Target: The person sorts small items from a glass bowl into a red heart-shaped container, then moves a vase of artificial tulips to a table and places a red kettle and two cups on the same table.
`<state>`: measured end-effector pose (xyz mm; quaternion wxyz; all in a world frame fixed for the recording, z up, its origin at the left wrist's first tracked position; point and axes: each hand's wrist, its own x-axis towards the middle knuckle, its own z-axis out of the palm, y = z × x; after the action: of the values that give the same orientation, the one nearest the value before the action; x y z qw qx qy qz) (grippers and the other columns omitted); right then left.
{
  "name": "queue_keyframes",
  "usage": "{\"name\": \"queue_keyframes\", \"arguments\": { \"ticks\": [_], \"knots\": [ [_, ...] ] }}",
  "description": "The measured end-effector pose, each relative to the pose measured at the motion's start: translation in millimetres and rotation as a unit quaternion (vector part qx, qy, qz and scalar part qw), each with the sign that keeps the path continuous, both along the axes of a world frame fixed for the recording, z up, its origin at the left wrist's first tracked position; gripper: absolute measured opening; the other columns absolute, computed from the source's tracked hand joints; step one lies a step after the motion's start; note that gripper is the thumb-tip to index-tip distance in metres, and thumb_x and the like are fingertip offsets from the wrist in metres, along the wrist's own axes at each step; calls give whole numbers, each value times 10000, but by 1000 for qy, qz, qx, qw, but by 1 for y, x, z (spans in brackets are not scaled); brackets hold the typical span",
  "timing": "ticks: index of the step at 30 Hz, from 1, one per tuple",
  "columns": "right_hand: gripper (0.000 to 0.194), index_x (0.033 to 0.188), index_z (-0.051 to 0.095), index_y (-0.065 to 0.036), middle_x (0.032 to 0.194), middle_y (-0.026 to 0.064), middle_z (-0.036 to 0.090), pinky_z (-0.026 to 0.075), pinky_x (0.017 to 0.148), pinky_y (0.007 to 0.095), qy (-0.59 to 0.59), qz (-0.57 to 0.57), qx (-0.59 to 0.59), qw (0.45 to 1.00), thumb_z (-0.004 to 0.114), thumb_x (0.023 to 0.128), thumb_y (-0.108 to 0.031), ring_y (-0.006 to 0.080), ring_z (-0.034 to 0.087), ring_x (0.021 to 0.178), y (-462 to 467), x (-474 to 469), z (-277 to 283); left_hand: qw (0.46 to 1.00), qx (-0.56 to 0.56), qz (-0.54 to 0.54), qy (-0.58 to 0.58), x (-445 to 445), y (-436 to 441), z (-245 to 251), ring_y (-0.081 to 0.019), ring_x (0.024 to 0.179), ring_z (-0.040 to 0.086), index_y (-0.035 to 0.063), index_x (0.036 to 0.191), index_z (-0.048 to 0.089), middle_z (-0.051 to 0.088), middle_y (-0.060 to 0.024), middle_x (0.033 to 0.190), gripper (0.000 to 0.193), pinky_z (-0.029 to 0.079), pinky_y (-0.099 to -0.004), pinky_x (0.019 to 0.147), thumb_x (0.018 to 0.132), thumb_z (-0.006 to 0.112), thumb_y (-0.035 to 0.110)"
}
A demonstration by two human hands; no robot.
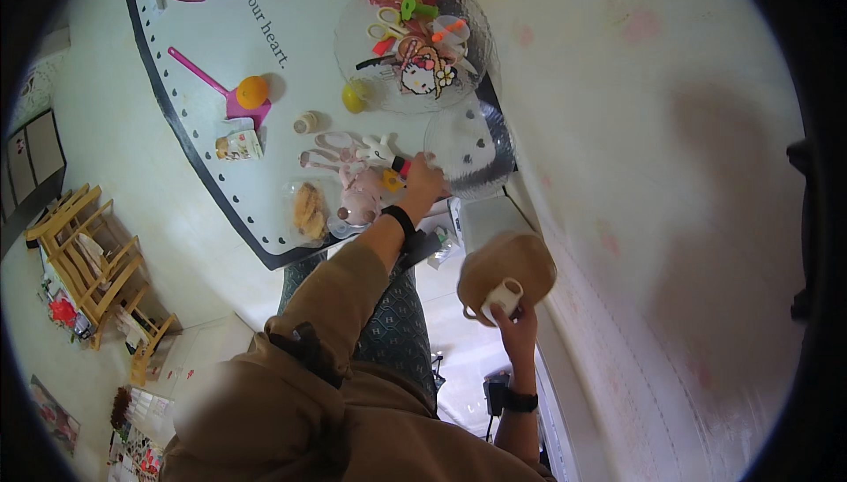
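Note:
My left hand (423, 184) is at the table's near right corner, its fingers closed on the red and black handle of a white glove-shaped toy (378, 151). Beside that wrist lies a pink plush toy (360, 194) with long limbs, and a small yellow piece (393, 181) sits between them. A clear textured glass plate (463, 151) is just beyond the fingers. Off the table to the right, my right hand (519, 330) grips a small cream cup-like thing (504, 294), its round opening facing up. It appears above a brown rounded object (506, 260), whose kind I cannot tell.
On the white table (218, 25) are an orange (252, 92) on a pink spatula (198, 71), a snack packet (238, 145), a small jar (305, 123), a green fruit (355, 96) and bread in clear packaging (309, 212). A large glass dish (351, 38) holds scissors and trinkets. A wall (628, 151) borders the right side.

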<state>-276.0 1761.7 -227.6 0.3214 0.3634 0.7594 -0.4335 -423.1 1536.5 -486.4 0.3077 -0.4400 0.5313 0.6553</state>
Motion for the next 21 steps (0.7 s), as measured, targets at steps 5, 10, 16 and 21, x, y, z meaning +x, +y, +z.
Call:
{"name": "queue_keyframes", "arguments": {
  "ticks": [5,10,16,21],
  "knots": [
    [534,1253,671,43,1158,151,730,562,910,341,62,53,-28,996,868,849,-246,210,706,1063,-24,-54,-78,840,-115,-529,30,7,-13,-42,-336,1206,607,83,1393,531,623,-169,1205,364,429,-518,1071,1051,467,188],
    [518,1111,732,60,1034,180,784,563,864,379,135,76,2,988,841,835,-365,267,757,973,-52,-120,-151,989,107,101,6,35,-30,52,-237,1402,443,86,1558,392,427,-105,1563,655,357,-401,1174,1028,598,412],
    [618,1158,706,83,1062,200,757,552,853,349,56,19,19,998,835,845,-434,228,736,978,-79,-157,-194,987,64,10,144,61,-39,154,-215,1184,537,16,1370,556,558,-134,1294,406,429,-325,1046,1089,513,305],
    [512,1226,696,42,1093,82,735,524,783,296,148,-82,-7,986,784,939,-373,162,679,929,-88,-123,-198,980,166,-27,105,89,-80,189,-186,1080,567,37,1342,583,558,-123,1281,371,464,-309,977,1099,506,307]
  ]
}}
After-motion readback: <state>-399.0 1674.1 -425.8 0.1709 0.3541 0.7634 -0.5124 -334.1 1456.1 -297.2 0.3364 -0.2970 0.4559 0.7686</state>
